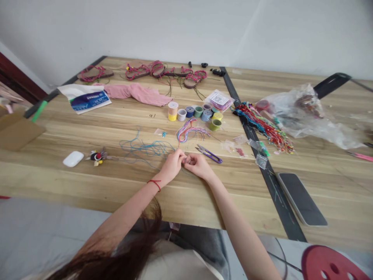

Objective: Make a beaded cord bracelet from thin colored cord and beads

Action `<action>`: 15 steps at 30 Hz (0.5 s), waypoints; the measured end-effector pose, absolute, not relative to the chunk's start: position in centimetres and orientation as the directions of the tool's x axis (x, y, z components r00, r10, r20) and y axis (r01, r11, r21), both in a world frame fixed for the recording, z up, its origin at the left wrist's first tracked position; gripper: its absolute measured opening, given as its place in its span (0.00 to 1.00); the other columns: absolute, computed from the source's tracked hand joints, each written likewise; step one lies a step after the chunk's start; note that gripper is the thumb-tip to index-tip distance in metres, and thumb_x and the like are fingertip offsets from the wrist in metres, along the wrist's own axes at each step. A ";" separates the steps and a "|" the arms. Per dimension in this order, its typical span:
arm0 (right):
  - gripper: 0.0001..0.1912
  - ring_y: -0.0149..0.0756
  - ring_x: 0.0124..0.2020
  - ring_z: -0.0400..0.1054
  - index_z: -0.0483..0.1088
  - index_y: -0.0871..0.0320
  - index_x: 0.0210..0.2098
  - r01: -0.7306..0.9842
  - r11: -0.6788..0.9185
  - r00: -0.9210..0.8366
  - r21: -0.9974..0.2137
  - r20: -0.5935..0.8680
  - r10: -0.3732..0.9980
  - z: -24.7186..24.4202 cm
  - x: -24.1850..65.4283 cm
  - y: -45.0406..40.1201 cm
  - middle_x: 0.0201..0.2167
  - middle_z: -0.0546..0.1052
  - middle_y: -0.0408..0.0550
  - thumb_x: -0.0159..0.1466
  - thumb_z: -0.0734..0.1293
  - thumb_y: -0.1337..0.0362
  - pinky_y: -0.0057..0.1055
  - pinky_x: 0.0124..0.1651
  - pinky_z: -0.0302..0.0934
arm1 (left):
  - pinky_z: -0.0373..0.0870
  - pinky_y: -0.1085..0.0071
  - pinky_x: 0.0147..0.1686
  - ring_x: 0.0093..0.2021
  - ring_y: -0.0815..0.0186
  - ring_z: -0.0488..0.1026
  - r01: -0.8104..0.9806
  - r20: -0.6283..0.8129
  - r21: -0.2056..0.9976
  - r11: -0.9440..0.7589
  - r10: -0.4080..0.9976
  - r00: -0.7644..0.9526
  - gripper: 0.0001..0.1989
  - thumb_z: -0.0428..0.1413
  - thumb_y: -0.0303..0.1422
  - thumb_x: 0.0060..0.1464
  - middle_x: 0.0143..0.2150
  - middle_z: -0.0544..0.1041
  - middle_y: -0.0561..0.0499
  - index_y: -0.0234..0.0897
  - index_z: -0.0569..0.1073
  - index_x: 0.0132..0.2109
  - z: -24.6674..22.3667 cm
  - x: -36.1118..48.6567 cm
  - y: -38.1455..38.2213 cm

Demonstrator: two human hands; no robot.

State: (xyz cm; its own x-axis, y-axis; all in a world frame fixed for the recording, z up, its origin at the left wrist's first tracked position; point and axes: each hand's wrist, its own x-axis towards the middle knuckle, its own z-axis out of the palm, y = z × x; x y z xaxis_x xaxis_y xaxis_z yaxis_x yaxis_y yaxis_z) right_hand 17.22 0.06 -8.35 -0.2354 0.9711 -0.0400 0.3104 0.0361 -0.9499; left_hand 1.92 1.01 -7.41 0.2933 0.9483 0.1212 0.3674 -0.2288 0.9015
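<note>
My left hand (173,163) and my right hand (198,165) meet over the middle of the table, both with fingers pinched together. Between them runs thin cord, its far end an orange strand (178,144) rising from the left fingertips; the exact grip is partly hidden. A loose tangle of blue cord (145,147) spreads to the left of my hands. Just beyond them lies a curved bundle of multicoloured cords (189,130). Purple thread snips (210,153) rest to the right of my right hand. A small bag of blue beads (163,134) lies farther off.
Several thread spools (198,112) stand behind the cords. Braided cords (266,126) lie across the black strip, beside a clear plastic bag (309,112). A phone (301,198) is at right, a white case (73,158) at left. Pink-corded soles (157,70) line the back.
</note>
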 end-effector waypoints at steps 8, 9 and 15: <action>0.18 0.24 0.15 0.60 0.68 0.59 0.29 0.040 -0.117 -0.309 -0.992 -0.123 0.943 -7.1 17.7 0.0 0.18 0.72 0.40 0.54 0.72 0.51 0.24 0.19 0.53 | 0.55 0.77 0.21 0.19 0.78 0.59 -0.128 -0.150 0.970 0.206 0.924 0.351 0.19 0.61 0.46 0.47 0.27 0.74 0.54 0.34 0.69 0.34 -7.3 1.2 2.7; 0.18 0.24 0.15 0.60 0.68 0.58 0.28 0.025 -0.116 -0.307 -0.993 -0.118 0.944 -7.0 17.8 0.0 0.18 0.72 0.40 0.54 0.72 0.51 0.24 0.19 0.53 | 0.55 0.77 0.21 0.19 0.78 0.58 -0.147 -0.138 0.969 0.201 0.925 0.355 0.21 0.63 0.48 0.45 0.27 0.75 0.53 0.33 0.70 0.34 -7.2 1.0 2.9; 0.18 0.24 0.16 0.60 0.68 0.58 0.27 -0.033 -0.114 -0.280 -0.993 -0.101 0.955 -6.8 18.0 0.0 0.20 0.73 0.40 0.53 0.73 0.50 0.25 0.20 0.53 | 0.60 0.74 0.25 0.22 0.74 0.63 -0.085 -0.150 0.979 0.186 0.937 0.315 0.26 0.53 0.53 0.54 0.34 0.79 0.45 0.30 0.74 0.40 -6.3 -0.1 3.4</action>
State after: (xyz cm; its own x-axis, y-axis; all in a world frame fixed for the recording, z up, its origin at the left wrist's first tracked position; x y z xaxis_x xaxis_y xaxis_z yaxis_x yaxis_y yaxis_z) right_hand 17.98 0.04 -6.78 -0.2799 0.9547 -0.1008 -0.0329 -0.1145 -0.9929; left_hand -0.13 3.45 -6.25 0.3150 0.9371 -0.1505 -0.0854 0.1859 0.9788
